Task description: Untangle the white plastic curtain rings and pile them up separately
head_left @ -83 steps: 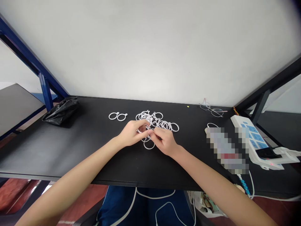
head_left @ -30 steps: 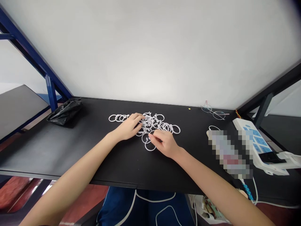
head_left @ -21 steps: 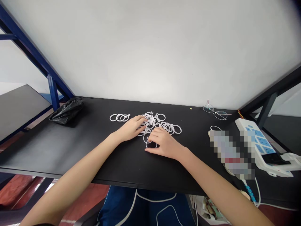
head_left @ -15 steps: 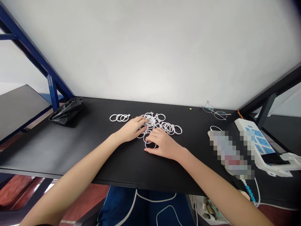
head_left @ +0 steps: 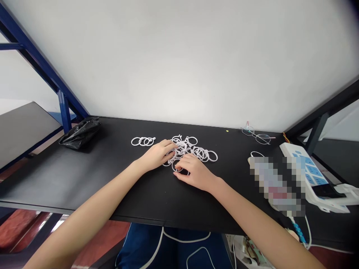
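White plastic rings (head_left: 181,147), each with a small loop on it and looking like curtain rings, lie heaped on the black table. My left hand (head_left: 159,153) rests at the heap's left side, its thumb and bent fingers apart over several rings. At the near edge of the heap, my right hand (head_left: 195,170) has its fingers curled and the thumb closing on one white ring (head_left: 173,167); part of that ring is hidden behind the fingers. Left of the heap, several more rings (head_left: 136,141) lie overlapping in a short row.
A black plastic bag (head_left: 80,134) lies at the back left of the table (head_left: 84,168). Glasses (head_left: 263,139) sit at the back right. Nearer on the right are a blurred-out device (head_left: 276,186), a white power strip (head_left: 301,168) and cables. A pale wall (head_left: 179,67) stands behind.
The ring at my right fingers has shifted slightly up towards the heap, and the thumb has come closer to the fingers. My left hand stays nearly in place.
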### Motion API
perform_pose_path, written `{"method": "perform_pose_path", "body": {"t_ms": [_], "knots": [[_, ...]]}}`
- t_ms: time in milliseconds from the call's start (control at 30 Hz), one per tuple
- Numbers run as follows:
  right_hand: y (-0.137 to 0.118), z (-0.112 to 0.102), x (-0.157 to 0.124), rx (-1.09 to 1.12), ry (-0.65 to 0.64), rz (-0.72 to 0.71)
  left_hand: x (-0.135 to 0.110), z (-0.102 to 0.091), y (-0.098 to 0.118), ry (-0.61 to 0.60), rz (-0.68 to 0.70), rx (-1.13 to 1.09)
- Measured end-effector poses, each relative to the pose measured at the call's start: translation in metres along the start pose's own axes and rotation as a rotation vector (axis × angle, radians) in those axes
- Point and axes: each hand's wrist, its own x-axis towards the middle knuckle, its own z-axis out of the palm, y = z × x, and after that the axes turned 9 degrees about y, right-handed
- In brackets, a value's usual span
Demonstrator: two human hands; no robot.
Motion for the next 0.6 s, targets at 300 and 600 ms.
{"method": "perform_pose_path", "body": {"t_ms": [300, 600], "knots": [[0.0025, 0.0028, -0.0006, 0.012, 0.061, 0.021, 0.0015, 0.0004, 0.0012, 0.034, -0.013, -0.057], [0.0027, 0.0028, -0.0011, 0.002, 0.074, 0.031, 0.0015, 0.0048, -0.0030, 0.165, 0.070, 0.045]]}}
